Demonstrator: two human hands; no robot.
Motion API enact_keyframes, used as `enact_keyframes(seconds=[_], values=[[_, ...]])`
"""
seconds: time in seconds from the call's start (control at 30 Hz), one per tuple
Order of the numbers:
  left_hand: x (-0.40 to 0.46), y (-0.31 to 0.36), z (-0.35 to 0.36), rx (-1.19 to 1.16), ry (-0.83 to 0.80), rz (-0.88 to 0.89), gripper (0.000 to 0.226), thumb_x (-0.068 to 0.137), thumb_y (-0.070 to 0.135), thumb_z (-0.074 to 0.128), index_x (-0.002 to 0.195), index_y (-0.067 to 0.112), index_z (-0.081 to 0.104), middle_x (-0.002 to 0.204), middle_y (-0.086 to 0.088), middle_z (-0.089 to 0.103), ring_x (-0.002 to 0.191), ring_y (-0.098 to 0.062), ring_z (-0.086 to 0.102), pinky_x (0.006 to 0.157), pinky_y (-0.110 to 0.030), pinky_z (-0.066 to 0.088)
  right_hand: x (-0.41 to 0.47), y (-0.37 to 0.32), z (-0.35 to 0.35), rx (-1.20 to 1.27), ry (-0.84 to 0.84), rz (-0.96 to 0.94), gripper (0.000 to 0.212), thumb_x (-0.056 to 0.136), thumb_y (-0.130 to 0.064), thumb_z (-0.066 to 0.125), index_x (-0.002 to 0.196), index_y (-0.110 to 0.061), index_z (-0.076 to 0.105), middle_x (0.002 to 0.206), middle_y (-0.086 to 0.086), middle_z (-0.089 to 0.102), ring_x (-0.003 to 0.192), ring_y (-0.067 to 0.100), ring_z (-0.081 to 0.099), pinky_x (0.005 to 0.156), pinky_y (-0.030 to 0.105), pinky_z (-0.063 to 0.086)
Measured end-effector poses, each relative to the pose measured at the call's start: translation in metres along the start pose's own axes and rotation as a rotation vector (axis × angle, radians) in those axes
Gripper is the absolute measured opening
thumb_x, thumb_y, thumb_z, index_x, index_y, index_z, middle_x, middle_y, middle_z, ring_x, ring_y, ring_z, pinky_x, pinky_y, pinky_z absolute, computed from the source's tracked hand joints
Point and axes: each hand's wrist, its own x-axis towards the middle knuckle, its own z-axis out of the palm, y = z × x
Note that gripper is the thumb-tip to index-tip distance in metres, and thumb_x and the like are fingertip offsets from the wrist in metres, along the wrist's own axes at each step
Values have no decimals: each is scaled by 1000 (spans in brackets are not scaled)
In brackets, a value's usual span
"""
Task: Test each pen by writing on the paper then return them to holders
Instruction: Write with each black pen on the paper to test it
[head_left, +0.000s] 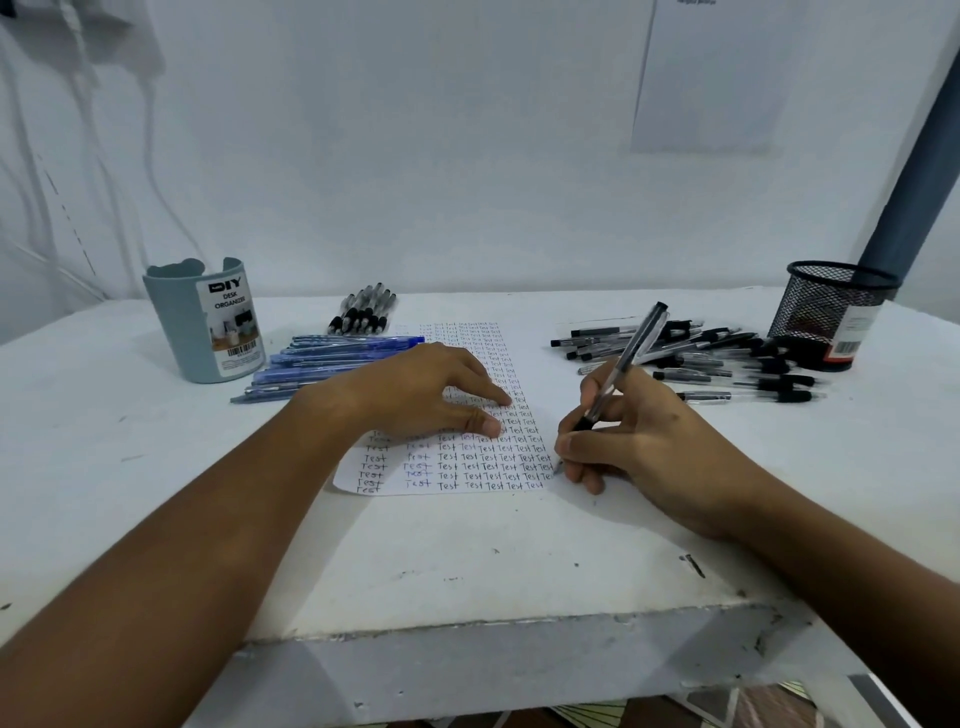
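Observation:
A white paper (498, 364) covered with rows of the word "Test" lies in the middle of the table. My left hand (421, 389) presses flat on it with straight fingers. My right hand (634, 441) grips a clear black-ink pen (631, 353) in a writing hold, its tip at the paper's right edge near the bottom rows. Blue pens (332, 358) lie in a row left of the paper. A small bunch of black pens (363, 312) lies behind them. A loose pile of black pens (717, 358) spreads out to the right.
A grey-blue desk organizer (205, 322) stands at the back left. A black mesh holder (831, 317) stands at the back right, beside a grey-blue pole (914, 171). The table's front edge (467, 623) is chipped. A wall closes off the back.

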Motion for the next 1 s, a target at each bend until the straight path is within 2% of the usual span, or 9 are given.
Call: enact_keyframes(seconds=[0.1,0.37,0.57,0.67,0.8,0.9,1.0], values=[[-1,1,0,1,-7,-7,58,70,68,53,122,45,60,131,19,49,120,1,40,97,-21,28,-1,1,0,13,25,-17,34,81,17,62,93,-8,42,73,19,61,61,34,54,53,37,44],[0,-1,-1,21,-4,3,51,78,62,56,125,44,59,133,17,48,116,4,37,95,-19,26,2,5,0,-117,11,-37,32,83,8,66,97,-10,42,76,17,66,62,36,57,61,42,48],[0,-1,0,8,0,-1,58,70,68,52,123,45,60,131,19,49,119,2,39,97,-20,27,2,7,-1,-43,11,-34,33,82,11,65,94,-9,42,75,20,65,63,37,55,61,42,46],[1,-2,0,-10,20,-3,52,73,66,56,120,45,62,124,25,51,114,6,42,95,-18,30,3,8,-1,-88,1,-50,32,82,10,64,94,-10,42,76,19,64,62,35,55,58,39,46],[2,-11,2,-85,135,-26,34,81,55,63,111,40,68,117,20,62,99,6,53,89,-22,43,11,5,-4,115,30,24,32,84,15,59,94,-11,42,73,23,57,58,29,54,51,36,41],[2,-15,3,-54,217,-40,26,87,43,64,110,33,70,112,13,64,88,8,53,80,-18,44,27,-1,-6,166,83,89,13,95,-7,58,95,-9,45,77,21,58,57,30,57,49,35,41],[2,-17,1,-22,303,-46,23,90,34,64,111,27,71,106,11,65,80,9,53,68,-4,38,50,-7,-10,195,151,129,23,102,-28,46,92,-7,46,73,22,56,55,33,60,46,32,44]])
